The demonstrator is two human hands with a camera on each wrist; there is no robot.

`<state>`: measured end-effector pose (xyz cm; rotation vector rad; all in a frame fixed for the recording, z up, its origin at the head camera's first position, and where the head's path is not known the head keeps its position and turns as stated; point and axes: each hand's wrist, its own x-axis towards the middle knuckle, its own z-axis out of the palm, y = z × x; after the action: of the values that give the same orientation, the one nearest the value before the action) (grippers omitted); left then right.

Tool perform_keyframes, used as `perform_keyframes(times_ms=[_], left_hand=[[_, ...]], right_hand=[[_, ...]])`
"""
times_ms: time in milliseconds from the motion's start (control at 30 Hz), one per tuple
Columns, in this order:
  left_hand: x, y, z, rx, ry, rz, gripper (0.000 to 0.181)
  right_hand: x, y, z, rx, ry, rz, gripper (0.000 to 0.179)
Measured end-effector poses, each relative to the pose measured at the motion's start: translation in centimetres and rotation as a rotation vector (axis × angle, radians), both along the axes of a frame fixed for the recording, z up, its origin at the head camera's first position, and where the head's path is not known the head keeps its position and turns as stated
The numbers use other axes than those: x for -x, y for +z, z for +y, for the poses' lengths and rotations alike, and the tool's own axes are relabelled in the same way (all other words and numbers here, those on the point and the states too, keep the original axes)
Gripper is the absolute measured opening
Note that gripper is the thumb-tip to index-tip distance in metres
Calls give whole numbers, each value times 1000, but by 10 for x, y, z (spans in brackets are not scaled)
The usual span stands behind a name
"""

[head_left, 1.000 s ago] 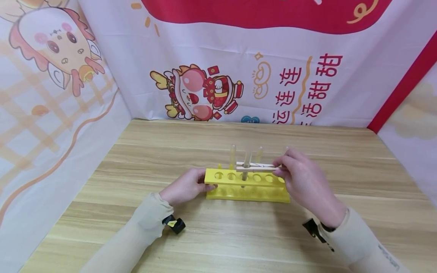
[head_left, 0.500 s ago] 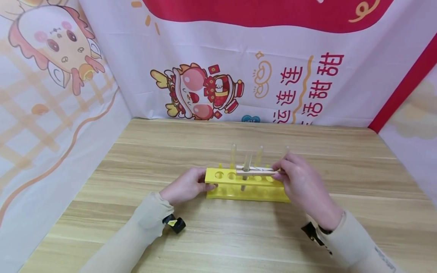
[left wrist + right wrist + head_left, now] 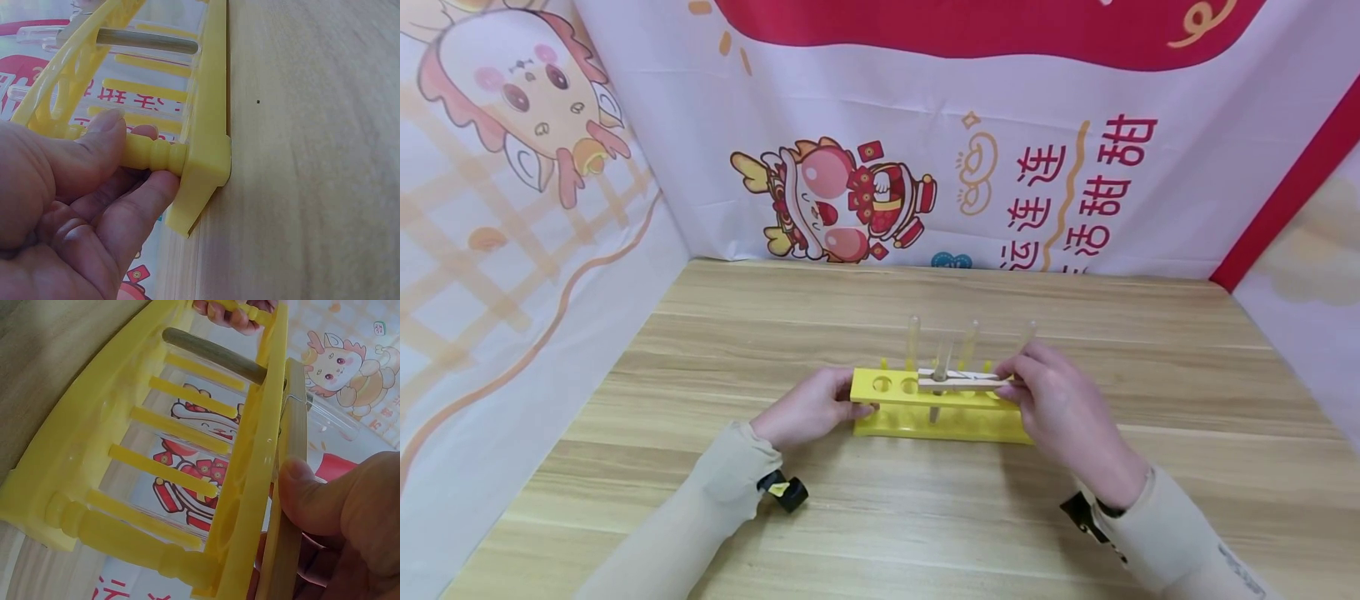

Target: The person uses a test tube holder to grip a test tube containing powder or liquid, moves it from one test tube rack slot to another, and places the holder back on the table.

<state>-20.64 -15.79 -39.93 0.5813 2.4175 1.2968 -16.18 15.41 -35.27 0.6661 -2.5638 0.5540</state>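
A yellow test tube rack (image 3: 902,430) stands on the table, its left end post gripped between the thumb and fingers of my left hand (image 3: 808,408). My right hand (image 3: 1063,408) pinches a wooden test tube holder (image 3: 972,384) near its right end, thumb on top in the right wrist view. The holder's jaws clasp a glass test tube (image 3: 212,355) with murky grey-green contents. That tube passes down through a hole in the rack's upper bar, and its lower end reaches the base in the left wrist view. The holder lies close along the top of the upper bar.
Clear test tubes (image 3: 913,340) stand upright behind the upper bar, around the rack's yellow pegs (image 3: 187,394). Wood-grain tabletop (image 3: 760,317) surrounds the rack. Printed cloth (image 3: 865,100) hangs at the back and sides. Black wrist cameras (image 3: 786,493) sit on both sleeves.
My right hand has lowered the holder and its test tube, so the tube sits deeper in the rack. The left hand stays on the rack's post.
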Motion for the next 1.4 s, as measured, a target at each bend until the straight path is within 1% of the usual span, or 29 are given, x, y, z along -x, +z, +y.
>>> perform_keyframes(times_ms=[400, 800, 1100, 1400], left_hand=[[0, 2, 0, 11, -2, 6, 22], [-1, 3, 0, -3, -10, 21, 19], [-1, 1, -1, -2, -5, 8, 20], [-1, 0, -1, -1, -2, 11, 20]], right_hand=[[-1, -2, -1, 6, -10, 0, 14], [-1, -7, -2, 14, -4, 53, 15], [-3, -7, -3, 17, -17, 56, 16], [-3, -7, -4, 30, -16, 55, 17]])
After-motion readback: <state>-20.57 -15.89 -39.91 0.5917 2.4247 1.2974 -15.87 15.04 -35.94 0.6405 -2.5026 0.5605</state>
